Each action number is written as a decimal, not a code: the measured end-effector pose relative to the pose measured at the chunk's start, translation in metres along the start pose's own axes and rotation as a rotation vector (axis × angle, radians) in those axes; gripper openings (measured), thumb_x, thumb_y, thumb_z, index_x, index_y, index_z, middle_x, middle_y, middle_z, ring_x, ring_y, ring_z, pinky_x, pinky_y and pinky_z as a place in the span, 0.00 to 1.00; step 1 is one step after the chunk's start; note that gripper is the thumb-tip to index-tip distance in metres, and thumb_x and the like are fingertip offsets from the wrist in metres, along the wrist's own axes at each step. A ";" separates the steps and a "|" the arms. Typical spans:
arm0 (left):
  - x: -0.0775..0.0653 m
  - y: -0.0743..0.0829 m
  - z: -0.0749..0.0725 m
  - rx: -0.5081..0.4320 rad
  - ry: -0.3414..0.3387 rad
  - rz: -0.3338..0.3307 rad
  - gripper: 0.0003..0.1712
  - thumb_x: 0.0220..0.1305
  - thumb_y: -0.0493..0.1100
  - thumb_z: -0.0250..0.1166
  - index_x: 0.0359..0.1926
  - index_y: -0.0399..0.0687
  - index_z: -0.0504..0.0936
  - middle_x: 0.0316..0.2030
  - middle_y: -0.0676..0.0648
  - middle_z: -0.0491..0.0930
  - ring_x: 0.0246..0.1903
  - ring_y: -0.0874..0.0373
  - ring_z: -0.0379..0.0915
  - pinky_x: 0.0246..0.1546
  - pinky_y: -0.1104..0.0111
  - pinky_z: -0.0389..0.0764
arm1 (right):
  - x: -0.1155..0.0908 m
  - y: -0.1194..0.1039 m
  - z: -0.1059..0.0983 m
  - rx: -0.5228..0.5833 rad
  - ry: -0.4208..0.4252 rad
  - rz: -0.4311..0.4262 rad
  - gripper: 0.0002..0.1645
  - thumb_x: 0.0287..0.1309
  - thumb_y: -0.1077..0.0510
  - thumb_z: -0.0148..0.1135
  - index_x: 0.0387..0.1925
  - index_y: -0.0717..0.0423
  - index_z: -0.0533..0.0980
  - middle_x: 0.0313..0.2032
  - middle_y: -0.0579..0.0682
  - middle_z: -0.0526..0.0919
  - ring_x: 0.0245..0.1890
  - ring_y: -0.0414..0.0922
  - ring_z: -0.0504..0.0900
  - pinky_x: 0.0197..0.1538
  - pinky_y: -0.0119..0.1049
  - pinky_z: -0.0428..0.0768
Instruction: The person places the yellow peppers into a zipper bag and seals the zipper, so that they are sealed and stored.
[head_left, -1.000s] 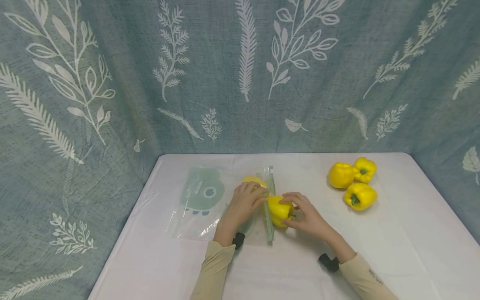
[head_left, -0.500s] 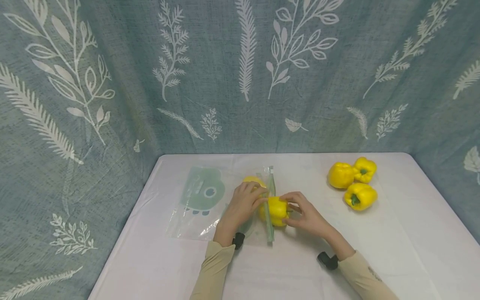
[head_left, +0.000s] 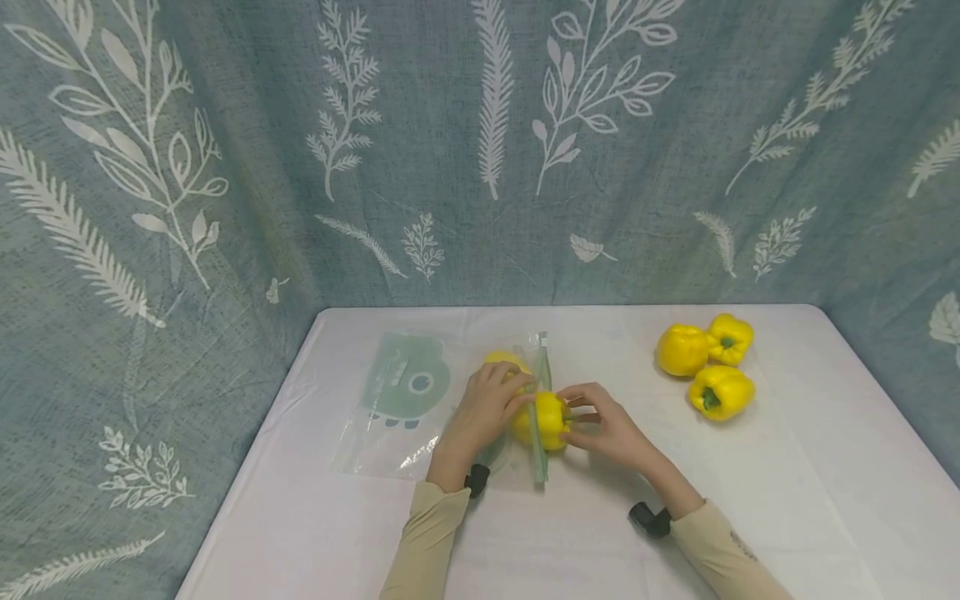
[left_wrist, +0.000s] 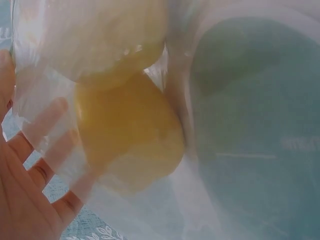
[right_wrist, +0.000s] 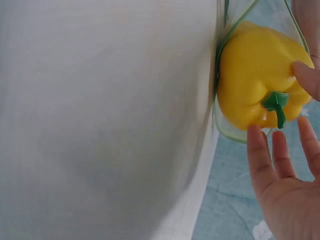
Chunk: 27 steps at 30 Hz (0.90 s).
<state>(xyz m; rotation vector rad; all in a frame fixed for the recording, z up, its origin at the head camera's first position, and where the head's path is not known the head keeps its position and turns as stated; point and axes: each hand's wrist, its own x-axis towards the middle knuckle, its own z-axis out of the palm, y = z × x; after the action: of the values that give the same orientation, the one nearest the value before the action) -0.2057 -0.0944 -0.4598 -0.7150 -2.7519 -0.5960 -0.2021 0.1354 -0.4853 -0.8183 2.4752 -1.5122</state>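
A clear zip bag point(head_left: 408, 450) with a green cartoon print lies on the table, its green-edged mouth facing right. My left hand point(head_left: 483, 408) holds the bag's upper side by the mouth; in the left wrist view, the fingers show partly through the film. Through the plastic I see a yellow bell pepper point(left_wrist: 130, 135) inside, and another yellow shape above it. My right hand point(head_left: 611, 429) holds a yellow bell pepper point(right_wrist: 262, 75) by its stem end, thumb and fingers on different sides. That pepper is partly within the bag's mouth, green stem facing outward.
Three yellow bell peppers sit grouped at the back right: one at the left point(head_left: 682, 350), one behind point(head_left: 730, 338) and one in front point(head_left: 722, 393). The white-covered table point(head_left: 600, 550) borders a patterned blue-green curtain point(head_left: 450, 167) at the back and sides.
My right hand has moved slightly left, pushing the pepper further into the bag's mouth. The left hand and the three peppers at the back right stay in place.
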 end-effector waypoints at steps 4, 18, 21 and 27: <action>0.000 0.000 -0.001 -0.004 0.002 0.001 0.18 0.67 0.56 0.51 0.53 0.58 0.76 0.50 0.50 0.72 0.53 0.51 0.64 0.57 0.54 0.65 | 0.000 -0.001 0.000 -0.020 0.011 0.037 0.31 0.48 0.58 0.71 0.54 0.49 0.69 0.53 0.51 0.71 0.52 0.52 0.74 0.50 0.43 0.78; 0.000 0.000 0.002 -0.004 0.035 0.031 0.18 0.67 0.55 0.52 0.52 0.56 0.77 0.49 0.49 0.73 0.52 0.50 0.65 0.54 0.54 0.67 | -0.004 -0.040 -0.002 0.052 -0.045 0.028 0.31 0.50 0.69 0.65 0.56 0.66 0.65 0.53 0.64 0.71 0.47 0.60 0.76 0.48 0.50 0.78; 0.001 0.001 0.002 -0.004 0.021 0.019 0.18 0.67 0.56 0.51 0.52 0.56 0.77 0.50 0.49 0.72 0.52 0.50 0.65 0.55 0.54 0.66 | -0.004 -0.039 -0.001 0.068 -0.057 0.034 0.31 0.50 0.69 0.64 0.57 0.65 0.65 0.53 0.64 0.71 0.48 0.60 0.76 0.49 0.51 0.78; 0.001 0.000 0.002 0.004 0.009 0.007 0.19 0.68 0.56 0.50 0.53 0.57 0.76 0.51 0.50 0.72 0.53 0.50 0.64 0.56 0.54 0.65 | -0.004 -0.041 0.002 0.089 -0.079 0.035 0.32 0.51 0.69 0.63 0.58 0.66 0.63 0.53 0.65 0.71 0.50 0.60 0.75 0.50 0.51 0.77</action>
<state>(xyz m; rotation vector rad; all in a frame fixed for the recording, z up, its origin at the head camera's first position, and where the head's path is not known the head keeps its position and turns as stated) -0.2065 -0.0927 -0.4613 -0.7183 -2.7401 -0.5914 -0.1830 0.1215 -0.4519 -0.7996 2.3364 -1.5351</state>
